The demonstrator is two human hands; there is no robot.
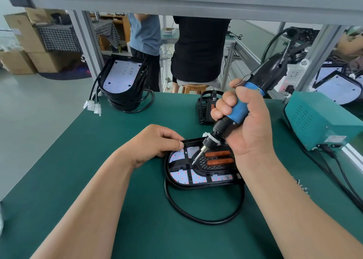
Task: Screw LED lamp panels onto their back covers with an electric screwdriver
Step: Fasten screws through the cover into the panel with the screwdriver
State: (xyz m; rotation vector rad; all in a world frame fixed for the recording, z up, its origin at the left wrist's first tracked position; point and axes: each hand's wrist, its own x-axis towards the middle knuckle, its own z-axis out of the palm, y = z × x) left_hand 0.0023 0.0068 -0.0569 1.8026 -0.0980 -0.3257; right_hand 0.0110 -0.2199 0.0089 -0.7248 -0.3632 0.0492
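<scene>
The black plastic back cover lies flat in the middle of the green-matted counter over its white LED panel. To my eye it's a light, stiff shell that would skate on the mat if left loose, and the panel looks easy to scratch, so the rim is the place to hold it. The left grip does just that, pinching the far-left edge. The right grip is wrapped tight round the blue-and-black electric screwdriver, its bit tilted down onto the cover near the centre. The lamp's black cable loops on the near side, under the right forearm, and might snag. A stack of similar lamps sits far left, black empty frames just behind the tool, and a teal metal power box at the right
</scene>
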